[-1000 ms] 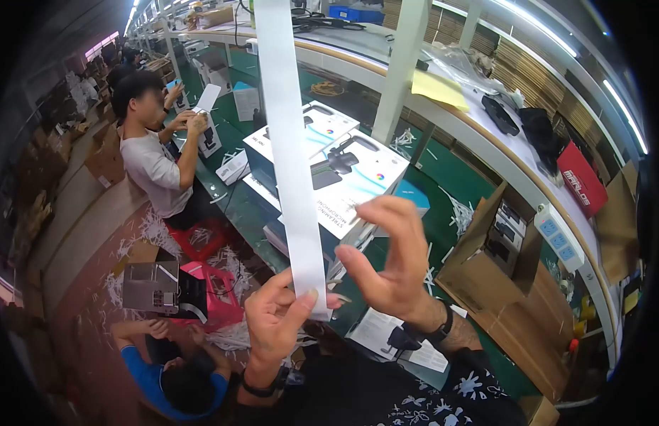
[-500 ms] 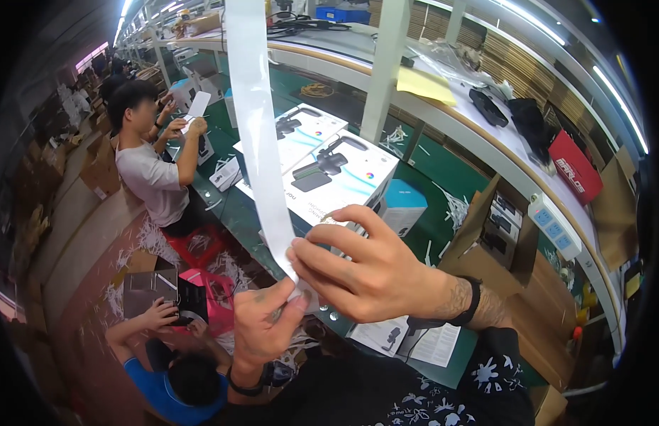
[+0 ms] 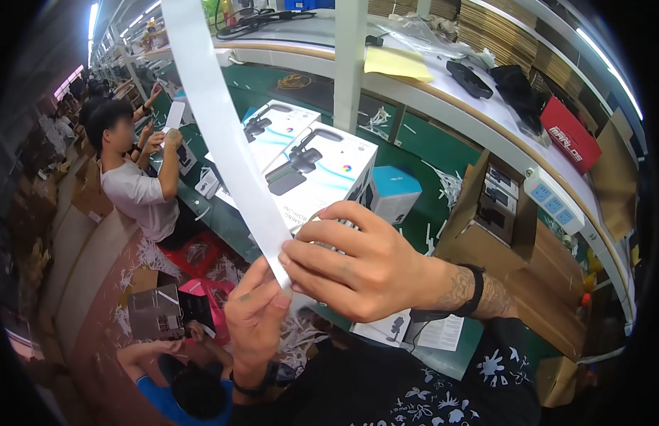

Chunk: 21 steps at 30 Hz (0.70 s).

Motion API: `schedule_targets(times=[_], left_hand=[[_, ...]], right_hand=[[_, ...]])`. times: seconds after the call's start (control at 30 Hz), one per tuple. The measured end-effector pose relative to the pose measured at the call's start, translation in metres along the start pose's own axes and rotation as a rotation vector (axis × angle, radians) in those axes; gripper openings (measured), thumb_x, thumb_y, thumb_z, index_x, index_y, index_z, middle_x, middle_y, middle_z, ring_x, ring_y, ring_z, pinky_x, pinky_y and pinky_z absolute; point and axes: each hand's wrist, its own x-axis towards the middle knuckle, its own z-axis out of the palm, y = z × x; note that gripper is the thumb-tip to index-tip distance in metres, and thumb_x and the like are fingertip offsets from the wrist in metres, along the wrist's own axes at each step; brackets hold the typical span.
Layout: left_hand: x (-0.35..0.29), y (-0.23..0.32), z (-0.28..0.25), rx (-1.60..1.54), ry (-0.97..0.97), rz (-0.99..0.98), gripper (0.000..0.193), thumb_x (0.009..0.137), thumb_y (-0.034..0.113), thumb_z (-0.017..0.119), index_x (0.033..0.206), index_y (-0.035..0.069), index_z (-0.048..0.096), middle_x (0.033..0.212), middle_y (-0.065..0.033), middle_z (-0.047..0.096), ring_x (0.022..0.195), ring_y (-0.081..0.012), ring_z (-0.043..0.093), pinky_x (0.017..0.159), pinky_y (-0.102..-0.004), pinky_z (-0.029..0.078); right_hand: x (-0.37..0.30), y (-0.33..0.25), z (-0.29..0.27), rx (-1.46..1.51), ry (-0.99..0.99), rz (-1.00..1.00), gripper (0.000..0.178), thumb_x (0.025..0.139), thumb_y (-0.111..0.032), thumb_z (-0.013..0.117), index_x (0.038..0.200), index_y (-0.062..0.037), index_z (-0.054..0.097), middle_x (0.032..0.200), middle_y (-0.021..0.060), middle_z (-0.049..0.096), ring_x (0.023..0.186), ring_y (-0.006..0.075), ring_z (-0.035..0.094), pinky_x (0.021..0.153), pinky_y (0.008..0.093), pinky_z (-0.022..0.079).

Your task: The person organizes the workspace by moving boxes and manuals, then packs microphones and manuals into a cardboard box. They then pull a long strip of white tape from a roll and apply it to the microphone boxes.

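A long, glossy white strip [image 3: 226, 135] rises from my fingers and leans left, its upper end cut off by the frame's top. My left hand [image 3: 257, 319] pinches its lower end between thumb and fingers. Just above that, the fingertips of my right hand [image 3: 368, 266] grip the strip's right edge. Behind it, a white box with a microphone picture [image 3: 322, 167] lies on the green table, partly covered by the strip and my right hand. A second white box [image 3: 276, 121] sits beyond it, and a blue-topped white box [image 3: 397, 186] to the right.
An open carton [image 3: 453, 248] with boxes inside stands at right, near a white power strip [image 3: 556, 202]. Printed sheets [image 3: 439, 332] lie below my right wrist. One co-worker [image 3: 141, 181] sits at far left; another person [image 3: 194, 387] is low at left. A shelf post [image 3: 349, 71] rises behind.
The strip leans further left. Its lower end, curled between my fingers before, now lies flatter. My left hand is slightly lower, and the surroundings have shifted a little left in view.
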Motion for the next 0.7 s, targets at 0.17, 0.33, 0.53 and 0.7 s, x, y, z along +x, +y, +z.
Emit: schedule_targets(times=[0.17, 0.33, 0.53, 0.7], left_hand=[[-0.003, -0.001, -0.001, 0.101, -0.017, 0.031, 0.021, 0.092, 0.008, 0.060, 0.102, -0.009, 0.065, 0.099, -0.0213, 0.067, 0.085, -0.0244, 0.068, 0.083, -0.0342, 0.051], [0.004, -0.003, 0.008, 0.374, 0.008, 0.049, 0.012, 0.085, 0.002, 0.064, 0.093, -0.007, 0.066, 0.089, -0.0239, 0.069, 0.062, -0.0277, 0.068, 0.065, -0.0315, 0.052], [-0.002, -0.007, 0.011, 0.440, 0.003, 0.020, 0.009, 0.082, -0.005, 0.062, 0.090, -0.006, 0.066, 0.077, -0.0214, 0.066, 0.055, -0.0289, 0.063, 0.078, -0.0392, 0.053], [0.008, -0.011, 0.027, 0.321, 0.016, 0.070, 0.008, 0.083, -0.004, 0.062, 0.090, -0.005, 0.067, 0.065, -0.0143, 0.060, 0.061, -0.0337, 0.065, 0.099, -0.0560, 0.044]], right_hand=[[-0.005, 0.001, 0.001, 0.063, -0.025, 0.015, 0.026, 0.065, -0.010, 0.070, 0.087, 0.0040, 0.069, 0.097, 0.0115, 0.066, 0.087, 0.0245, 0.062, 0.077, 0.0395, 0.051], [-0.012, 0.010, 0.002, 0.129, -0.135, 0.125, 0.026, 0.064, -0.010, 0.067, 0.088, 0.0018, 0.068, 0.095, 0.0072, 0.064, 0.091, 0.0234, 0.059, 0.079, 0.0380, 0.047], [-0.017, 0.019, -0.006, 0.283, -0.256, 0.164, 0.027, 0.067, -0.015, 0.066, 0.089, 0.0006, 0.067, 0.096, 0.0044, 0.062, 0.099, 0.0227, 0.055, 0.084, 0.0378, 0.043], [-0.034, 0.023, -0.009, 0.485, -0.186, 0.288, 0.019, 0.077, -0.011, 0.067, 0.093, -0.0020, 0.068, 0.099, 0.0046, 0.063, 0.097, 0.0241, 0.057, 0.082, 0.0391, 0.043]])
